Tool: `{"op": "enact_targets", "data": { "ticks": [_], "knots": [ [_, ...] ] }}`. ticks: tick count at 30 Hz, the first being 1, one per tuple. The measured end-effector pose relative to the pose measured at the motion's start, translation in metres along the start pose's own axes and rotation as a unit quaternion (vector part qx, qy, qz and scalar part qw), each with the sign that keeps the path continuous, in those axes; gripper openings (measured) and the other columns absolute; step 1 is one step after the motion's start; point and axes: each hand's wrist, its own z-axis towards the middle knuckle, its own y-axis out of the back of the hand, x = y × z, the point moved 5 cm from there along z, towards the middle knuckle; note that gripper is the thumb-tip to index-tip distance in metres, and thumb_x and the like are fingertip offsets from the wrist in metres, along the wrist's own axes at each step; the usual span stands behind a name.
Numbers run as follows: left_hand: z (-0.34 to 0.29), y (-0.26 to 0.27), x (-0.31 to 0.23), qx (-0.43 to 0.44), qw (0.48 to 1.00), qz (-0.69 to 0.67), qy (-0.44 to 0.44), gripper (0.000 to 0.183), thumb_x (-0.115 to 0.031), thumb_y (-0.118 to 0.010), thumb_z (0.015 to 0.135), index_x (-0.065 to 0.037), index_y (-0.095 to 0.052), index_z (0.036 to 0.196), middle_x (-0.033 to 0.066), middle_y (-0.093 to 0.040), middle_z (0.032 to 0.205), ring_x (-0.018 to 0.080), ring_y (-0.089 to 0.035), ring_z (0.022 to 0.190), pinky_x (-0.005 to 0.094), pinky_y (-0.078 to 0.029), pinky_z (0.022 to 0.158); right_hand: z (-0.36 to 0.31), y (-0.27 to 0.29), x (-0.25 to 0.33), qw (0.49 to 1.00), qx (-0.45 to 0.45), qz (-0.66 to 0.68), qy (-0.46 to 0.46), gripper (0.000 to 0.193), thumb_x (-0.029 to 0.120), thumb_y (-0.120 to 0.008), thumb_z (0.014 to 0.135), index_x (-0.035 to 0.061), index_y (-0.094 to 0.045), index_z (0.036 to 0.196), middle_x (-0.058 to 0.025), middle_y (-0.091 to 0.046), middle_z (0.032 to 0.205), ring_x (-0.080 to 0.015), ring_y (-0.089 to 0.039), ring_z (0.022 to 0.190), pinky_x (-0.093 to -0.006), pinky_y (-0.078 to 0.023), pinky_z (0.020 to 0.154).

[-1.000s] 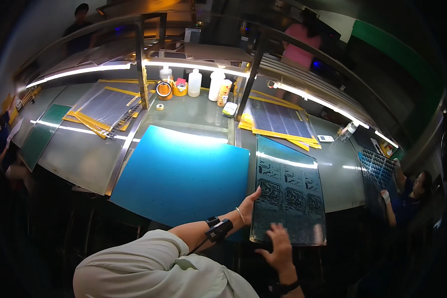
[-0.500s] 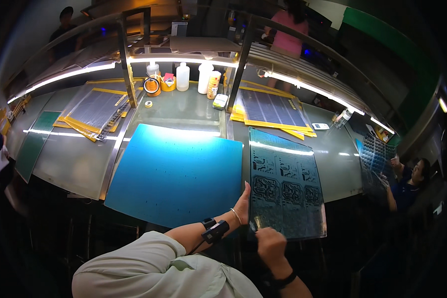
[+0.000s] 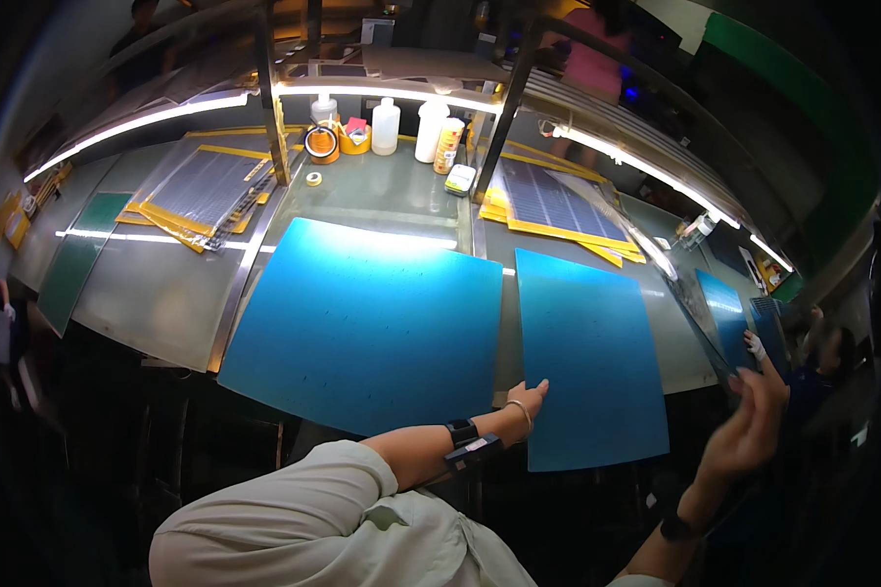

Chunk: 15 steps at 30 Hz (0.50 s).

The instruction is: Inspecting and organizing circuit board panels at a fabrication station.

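A smaller blue sheet [image 3: 592,352] lies on the bench at right of centre, its near edge jutting past the bench front. At its left edge, my left hand [image 3: 529,404] is closed on the border, thumb on top. My right hand [image 3: 749,426] is raised at the lower right, pinching the near end of a clear film [image 3: 693,305]. The film stands up off the sheet, tilted to the right and seen nearly edge-on, so its dark pattern hardly shows. A larger blue sheet [image 3: 372,333] rests to the left, apart from both hands.
Yellow-bordered films [image 3: 558,210] lie behind the smaller sheet, and another stack [image 3: 201,191] lies at the left. White bottles [image 3: 386,127] and tape rolls [image 3: 321,143] stand at the back. Metal posts [image 3: 504,127] carry lamps. A co-worker [image 3: 824,357] is at the far right.
The patterned film has come up off the smaller blue sheet and swung right with my right hand, baring the blue surface. My left hand has shifted down along the edge. The view has shifted slightly.
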Motion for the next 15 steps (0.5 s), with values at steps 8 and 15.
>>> {"op": "enact_targets", "data": {
  "ticks": [8, 15],
  "knots": [
    [-0.028, 0.097, -0.078, 0.162, 0.985, -0.060, 0.013, 0.078, -0.065, -0.042, 0.083, -0.004, -0.037, 0.133, 0.0207, -0.043, 0.129, 0.0382, -0.045, 0.116, 0.0528, -0.036, 0.098, -0.132, 0.012, -0.038, 0.957, 0.190, 0.044, -0.214, 0.008, 0.007, -0.060, 0.084, 0.0011, -0.065, 0.086, -0.0107, -0.060, 0.078, -0.0193, -0.059, 0.067, -0.0276, -0.049, 0.058],
    [-0.056, 0.251, -0.195, 0.264, 0.952, -0.153, 0.002, 0.085, -0.055, -0.058, 0.079, 0.004, -0.031, 0.135, 0.0306, -0.030, 0.137, 0.0459, -0.041, 0.120, 0.0573, -0.038, 0.096, -0.267, -0.076, 0.019, 0.701, 0.263, 0.363, -0.554, 0.019, 0.004, -0.055, 0.086, -0.0021, -0.062, 0.103, -0.0102, -0.065, 0.091, -0.0132, -0.062, 0.070, -0.0201, -0.047, 0.054]
  ]
}}
